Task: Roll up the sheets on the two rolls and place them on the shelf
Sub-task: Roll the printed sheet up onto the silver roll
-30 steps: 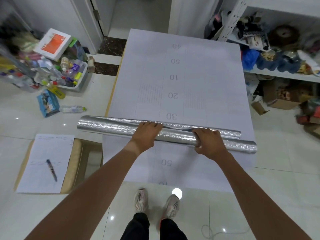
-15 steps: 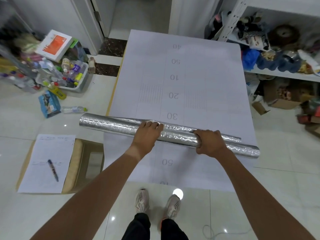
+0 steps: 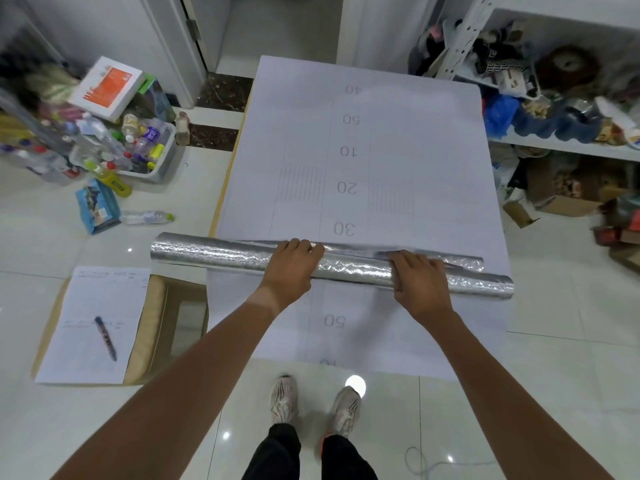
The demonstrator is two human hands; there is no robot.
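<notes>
1. A silver roll [image 3: 221, 253] lies crosswise on the table [image 3: 433, 140], near its front edge, its left end hanging out past the table's left edge.
2. A second roll [image 3: 485, 285] lies just in front of it and touching, its right end reaching slightly past the table's right edge; where the two overlap I cannot tell them cleanly apart.
3. A loose flap of sheet [image 3: 453, 260] shows along the far side of the rolls, towards the right.
4. The left hand [image 3: 292, 268] rests palm down on the rolls near the middle of the table, fingers curled over the far side.
5. The right hand [image 3: 417, 282] is pressed on the rolls further right, fingers bent around them.
6. The table carries a white cover printed with numbers; "30" sits just behind the rolls and "50" just in front.
7. The shelf [image 3: 568, 148] stands at the table's right, crowded with toys and bags.
8. Left of the table, on the floor, lie a paper [image 3: 83, 323] with a pen [image 3: 105, 337] on it, and a bin [image 3: 162, 157] of bottles further back.
9. The person's shoes [image 3: 284, 398] stand at the table's front edge.
</notes>
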